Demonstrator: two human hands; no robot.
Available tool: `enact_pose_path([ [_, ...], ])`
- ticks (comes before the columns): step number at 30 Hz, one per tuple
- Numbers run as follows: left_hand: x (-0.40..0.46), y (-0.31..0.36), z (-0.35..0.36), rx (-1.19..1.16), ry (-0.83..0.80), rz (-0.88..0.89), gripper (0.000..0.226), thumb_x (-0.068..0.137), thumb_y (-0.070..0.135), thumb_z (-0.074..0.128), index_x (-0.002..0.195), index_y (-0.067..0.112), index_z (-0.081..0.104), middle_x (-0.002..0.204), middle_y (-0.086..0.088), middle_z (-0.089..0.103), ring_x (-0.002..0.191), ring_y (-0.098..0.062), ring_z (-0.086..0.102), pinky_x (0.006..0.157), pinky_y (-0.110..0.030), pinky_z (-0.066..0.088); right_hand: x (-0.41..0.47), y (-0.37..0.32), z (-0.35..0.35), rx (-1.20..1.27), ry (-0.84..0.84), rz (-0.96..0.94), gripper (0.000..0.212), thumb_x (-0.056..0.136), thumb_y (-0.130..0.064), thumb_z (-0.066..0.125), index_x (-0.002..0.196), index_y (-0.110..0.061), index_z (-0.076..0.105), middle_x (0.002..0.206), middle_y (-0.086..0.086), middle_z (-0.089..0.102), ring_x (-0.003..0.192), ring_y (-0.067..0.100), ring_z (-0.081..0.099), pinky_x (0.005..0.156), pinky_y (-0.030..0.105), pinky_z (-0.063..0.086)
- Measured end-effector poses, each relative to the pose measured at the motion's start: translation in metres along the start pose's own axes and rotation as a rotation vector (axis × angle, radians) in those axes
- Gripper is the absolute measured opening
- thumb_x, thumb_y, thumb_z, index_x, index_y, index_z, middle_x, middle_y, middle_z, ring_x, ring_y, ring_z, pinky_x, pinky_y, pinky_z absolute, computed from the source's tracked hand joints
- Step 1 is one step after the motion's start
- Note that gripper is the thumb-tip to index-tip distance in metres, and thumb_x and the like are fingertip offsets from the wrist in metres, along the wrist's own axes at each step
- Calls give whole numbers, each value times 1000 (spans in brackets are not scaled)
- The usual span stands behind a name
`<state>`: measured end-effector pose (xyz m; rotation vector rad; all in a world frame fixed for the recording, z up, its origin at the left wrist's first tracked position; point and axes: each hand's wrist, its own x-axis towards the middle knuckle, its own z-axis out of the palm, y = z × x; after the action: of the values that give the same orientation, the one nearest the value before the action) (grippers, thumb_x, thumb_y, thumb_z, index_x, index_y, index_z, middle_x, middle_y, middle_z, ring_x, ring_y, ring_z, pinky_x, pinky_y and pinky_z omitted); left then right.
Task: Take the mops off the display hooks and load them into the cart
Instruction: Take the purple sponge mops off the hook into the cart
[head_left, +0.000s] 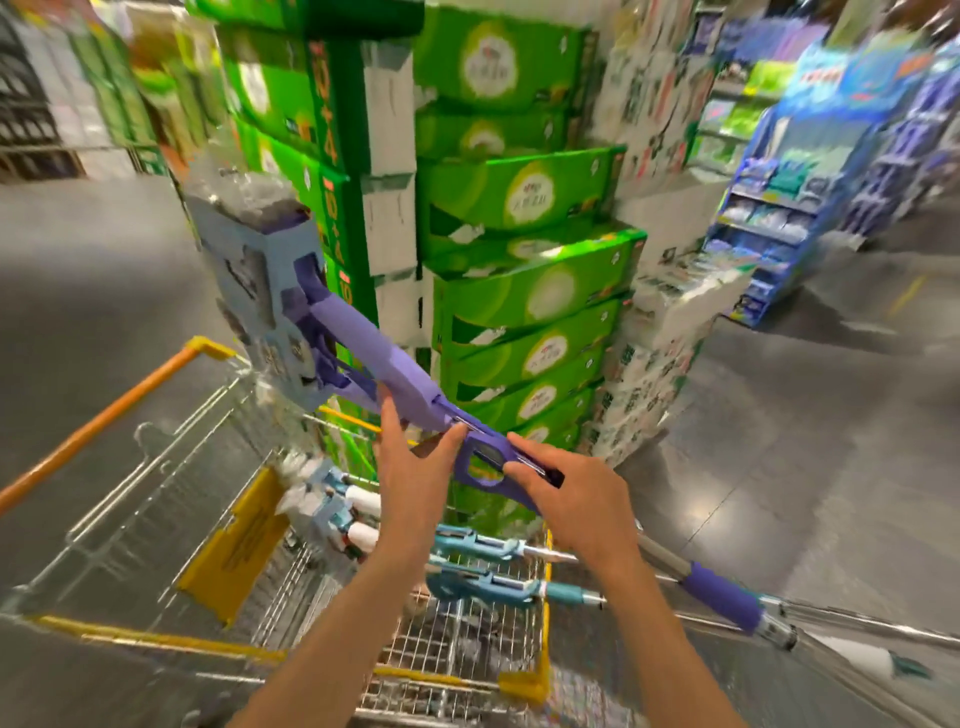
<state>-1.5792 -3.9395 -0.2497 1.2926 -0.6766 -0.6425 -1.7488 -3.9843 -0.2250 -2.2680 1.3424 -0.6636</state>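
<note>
Left hand (415, 470) fingers (390, 415) nearly straight, thumb and fingers pinching purple mop (400, 371) shaft. Right hand (576, 499) fingers (524, 451) curled over its wringer handle. Both forearms reach forward. Mop held tilted above cart (156, 467), boxed head up-left. Two teal mops (483, 548) lie in cart. Green boxes (524, 291) stacked behind.

A grey polished floor (779, 441) runs through the shop aisle, with bright glare from overhead light on it. Straight ahead rises a tall stack of green cartons (524, 291), piled one on another, with white wrapped packs (660, 343) heaped against its right side. Further right stands a blue display shelf (779, 218) full of small packets. At the far left, blurred shelving (47, 104) holds more goods.
</note>
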Motion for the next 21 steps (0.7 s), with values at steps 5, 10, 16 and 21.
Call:
enact_pose_path([
  [5, -3, 41, 16, 46, -73, 130, 94, 76, 55, 77, 154, 47, 26, 143, -12, 50, 100, -19, 72, 81, -34, 59, -5, -13, -39, 143, 136, 1, 32, 90, -54, 63, 122, -52, 64, 103, -19, 74, 81, 1, 62, 68, 19, 47],
  [10, -10, 76, 26, 104, -148, 346, 75, 77, 65, 72, 140, 60, 32, 142, -2, 39, 115, -21, 62, 91, -49, 57, -7, -27, -65, 316, 294, -45, 20, 90, -49, 66, 107, -60, 65, 90, -20, 75, 76, -2, 65, 64, 28, 50],
  [16, -4, 124, 31, 145, -225, 548, 65, 90, 24, 69, 142, 38, 33, 150, -11, 31, 124, -26, 51, 77, 2, 42, -8, -63, -86, 483, 457, -11, 24, 90, -37, 72, 94, -61, 71, 85, -29, 73, 79, -4, 68, 71, 28, 57],
  [21, 8, 162, 28, 50, -334, 603, 59, 89, 27, 71, 136, 49, 43, 155, 6, 26, 129, -22, 52, 78, -14, 55, -9, -98, -103, 631, 602, 10, 20, 91, -20, 71, 108, -30, 75, 73, -27, 72, 65, -5, 64, 58, 18, 52],
])
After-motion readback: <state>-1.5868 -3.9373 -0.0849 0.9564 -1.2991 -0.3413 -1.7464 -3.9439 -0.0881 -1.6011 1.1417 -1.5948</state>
